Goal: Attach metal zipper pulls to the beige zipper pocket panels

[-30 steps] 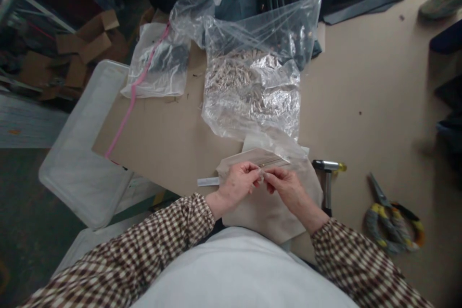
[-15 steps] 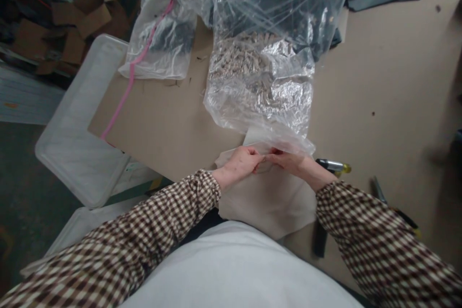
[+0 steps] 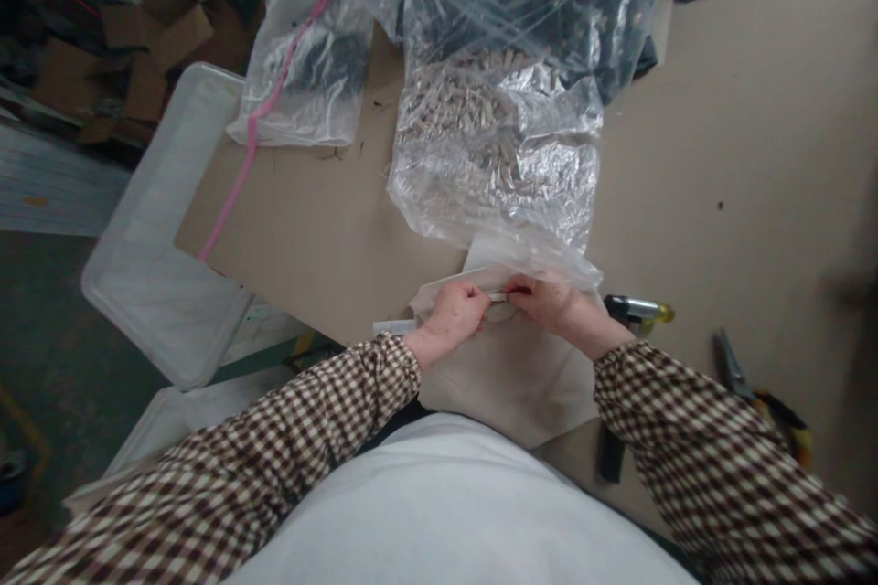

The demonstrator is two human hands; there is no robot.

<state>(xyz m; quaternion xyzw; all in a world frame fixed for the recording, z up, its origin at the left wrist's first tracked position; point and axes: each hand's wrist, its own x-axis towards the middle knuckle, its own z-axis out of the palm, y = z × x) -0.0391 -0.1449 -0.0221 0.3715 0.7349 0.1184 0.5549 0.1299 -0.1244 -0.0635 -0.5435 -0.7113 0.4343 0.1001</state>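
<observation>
My left hand (image 3: 453,311) and my right hand (image 3: 549,300) meet over a beige fabric piece (image 3: 508,379) that lies at the near edge of the table. Both hands are closed in a pinch on a small thin pale piece (image 3: 499,297) held between them; I cannot make out what it is. Just behind the hands lies a large clear plastic bag (image 3: 497,137) filled with many small pale metal parts. Its lower edge overlaps the fabric and touches my right hand.
A second clear bag (image 3: 305,78) with a pink strip lies at the back left. A clear plastic tray (image 3: 161,228) sits off the table's left edge. A hammer (image 3: 635,311) and taped scissors (image 3: 768,402) lie to the right on the tan tabletop (image 3: 741,155). Dark fabric is piled at the back.
Both hands moved a little away from me, up to the big bag's lower edge, still pinched together. The view tilted, so the bag fills more of the picture.
</observation>
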